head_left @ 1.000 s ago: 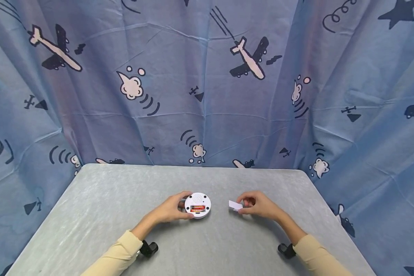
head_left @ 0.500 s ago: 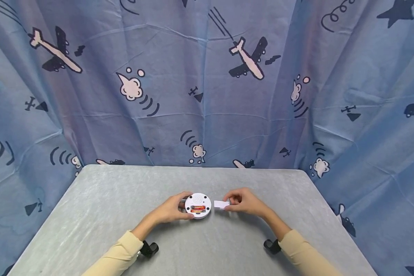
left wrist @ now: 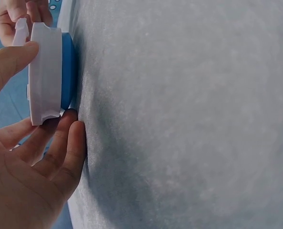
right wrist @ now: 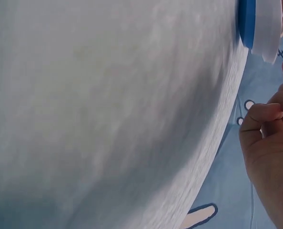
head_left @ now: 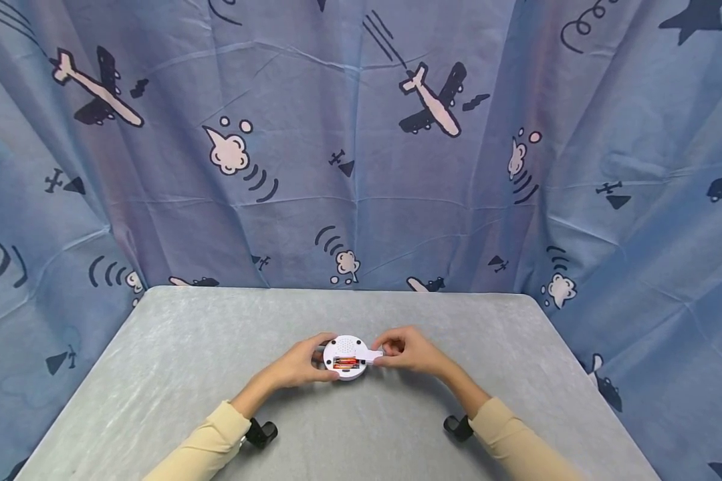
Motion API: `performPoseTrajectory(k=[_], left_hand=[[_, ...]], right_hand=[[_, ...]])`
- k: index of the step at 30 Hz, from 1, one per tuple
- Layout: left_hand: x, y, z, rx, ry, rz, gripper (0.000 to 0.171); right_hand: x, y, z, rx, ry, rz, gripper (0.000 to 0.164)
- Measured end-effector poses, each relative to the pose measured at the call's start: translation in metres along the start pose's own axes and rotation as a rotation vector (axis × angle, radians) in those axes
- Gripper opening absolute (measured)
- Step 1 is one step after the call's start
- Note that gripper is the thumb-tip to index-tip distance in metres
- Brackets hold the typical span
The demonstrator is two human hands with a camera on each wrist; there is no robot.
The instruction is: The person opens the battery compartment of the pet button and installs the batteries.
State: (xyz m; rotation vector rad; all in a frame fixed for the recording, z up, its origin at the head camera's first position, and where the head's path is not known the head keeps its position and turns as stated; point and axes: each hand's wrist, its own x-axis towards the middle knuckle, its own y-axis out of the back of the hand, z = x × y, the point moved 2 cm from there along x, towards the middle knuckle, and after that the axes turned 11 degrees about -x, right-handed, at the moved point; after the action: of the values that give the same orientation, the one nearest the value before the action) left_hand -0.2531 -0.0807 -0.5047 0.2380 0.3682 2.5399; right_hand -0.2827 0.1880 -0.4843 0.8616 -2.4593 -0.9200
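A round white device (head_left: 344, 346) with a blue part (left wrist: 68, 71) on its underside is held by its edge in my left hand (head_left: 304, 363), thumb on the near side and fingers on the far side. In its open battery compartment, red-and-gold batteries (head_left: 345, 363) show. My right hand (head_left: 410, 351) pinches a small white battery cover (head_left: 370, 355) between thumb and fingers. The cover's left end overlaps the device's right edge, beside the compartment. In the left wrist view the cover (left wrist: 20, 31) stands close to the device's white face.
A grey-white cloth-covered table (head_left: 216, 321) lies under both hands. Behind it hangs a blue curtain (head_left: 301, 133) printed with planes and clouds. A black wrist strap mount (head_left: 260, 434) sits at the left wrist, another black mount (head_left: 458, 428) at the right.
My right hand has moved left with the battery cover, from well apart to overlapping the device's right edge. The left hand and the device have stayed nearly still.
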Motion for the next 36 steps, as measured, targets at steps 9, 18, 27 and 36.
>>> performPoseTrajectory(k=[9,18,27,36], left_hand=[[0.001,0.0,0.001,-0.033,-0.032,-0.021,0.073],[0.001,0.0,0.005,-0.011,-0.034,-0.023,0.072],[0.0,-0.002,0.007,0.008,-0.031,-0.021,0.073],[0.001,-0.002,0.007,0.018,-0.045,-0.023,0.072]], right_hand=[[0.011,-0.013,-0.005,-0.009,0.084,-0.01,0.016],[0.018,-0.022,-0.012,-0.031,0.103,-0.006,0.017],[0.018,-0.027,-0.015,-0.024,0.062,0.001,0.017],[0.017,-0.029,-0.018,-0.047,0.059,0.014,0.017]])
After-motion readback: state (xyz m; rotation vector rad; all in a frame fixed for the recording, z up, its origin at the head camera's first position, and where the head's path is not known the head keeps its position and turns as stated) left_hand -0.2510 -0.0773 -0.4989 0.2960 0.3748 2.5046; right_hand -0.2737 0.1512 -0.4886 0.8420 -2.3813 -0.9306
